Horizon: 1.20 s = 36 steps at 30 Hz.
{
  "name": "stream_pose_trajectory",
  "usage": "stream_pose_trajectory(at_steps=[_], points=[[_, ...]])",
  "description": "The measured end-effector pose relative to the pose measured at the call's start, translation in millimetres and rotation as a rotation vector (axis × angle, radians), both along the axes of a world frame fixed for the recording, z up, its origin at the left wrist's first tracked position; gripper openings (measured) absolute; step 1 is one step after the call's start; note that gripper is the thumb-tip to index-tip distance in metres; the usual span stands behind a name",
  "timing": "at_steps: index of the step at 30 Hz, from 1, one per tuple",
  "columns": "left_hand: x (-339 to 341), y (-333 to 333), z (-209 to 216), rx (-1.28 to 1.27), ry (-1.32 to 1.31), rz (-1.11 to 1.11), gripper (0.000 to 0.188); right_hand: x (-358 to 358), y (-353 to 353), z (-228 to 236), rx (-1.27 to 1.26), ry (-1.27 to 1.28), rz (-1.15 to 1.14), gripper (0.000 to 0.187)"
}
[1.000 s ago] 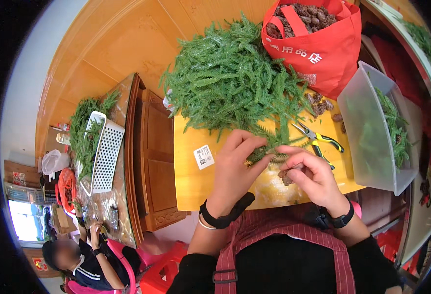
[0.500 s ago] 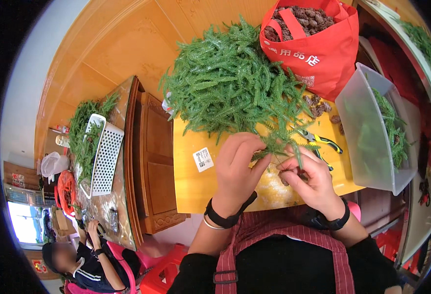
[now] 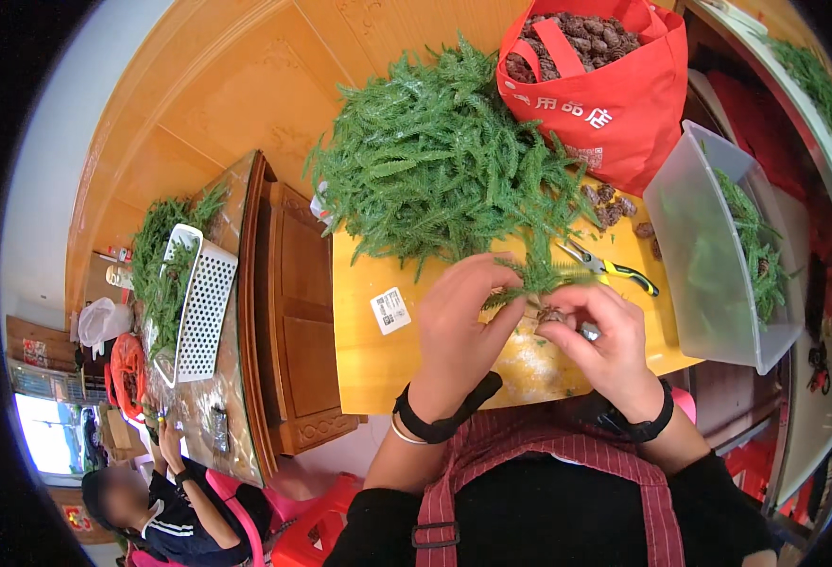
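Observation:
Over the yellow tabletop (image 3: 369,364), my left hand (image 3: 463,317) pinches a green artificial pine sprig (image 3: 537,265) near its lower end. Close beside it, my right hand (image 3: 603,333) has thumb and fingers closed on a small brown pine cone (image 3: 552,315) at the base of that sprig. The fingers partly cover the cone, and how it joins the stem cannot be made out. Just beyond my right hand lie pliers (image 3: 610,267) with yellow and black handles. A large heap of green pine sprigs (image 3: 435,161) covers the far part of the table.
A red bag (image 3: 605,123) full of pine cones stands at the back right, with loose cones (image 3: 610,203) before it. To the right is a clear plastic bin (image 3: 709,274) holding sprigs. A white label (image 3: 390,311) lies left. Another person sits at a side table with a white basket (image 3: 210,307).
My right fingers have turned and closed nearer the sprig's base, bringing the cone up against it. The sprig now stands more upright. The other person's hands have moved together.

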<state>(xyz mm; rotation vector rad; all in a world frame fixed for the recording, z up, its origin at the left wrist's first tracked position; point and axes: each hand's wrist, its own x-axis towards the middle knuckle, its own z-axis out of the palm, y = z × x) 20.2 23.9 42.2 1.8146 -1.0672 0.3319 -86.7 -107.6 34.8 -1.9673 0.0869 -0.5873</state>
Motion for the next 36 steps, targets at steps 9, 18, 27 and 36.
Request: stream_pose_trajectory(at_steps=[9,18,27,36], points=[[-1,2,-2,-0.137,0.323,-0.154,0.019,0,-2,-2,0.073,-0.020,0.033,0.022],[-7,2,2,-0.198,0.479,-0.197,0.025,-4,-4,1,0.059,-0.056,0.050,0.020],[-8,2,6,-0.169,0.709,-0.205,0.042,-2,0,2,0.129,-0.078,0.032,0.022],[-9,-1,0,-0.289,0.796,-0.289,0.025,-1,0,8,0.059,-0.157,-0.051,0.024]])
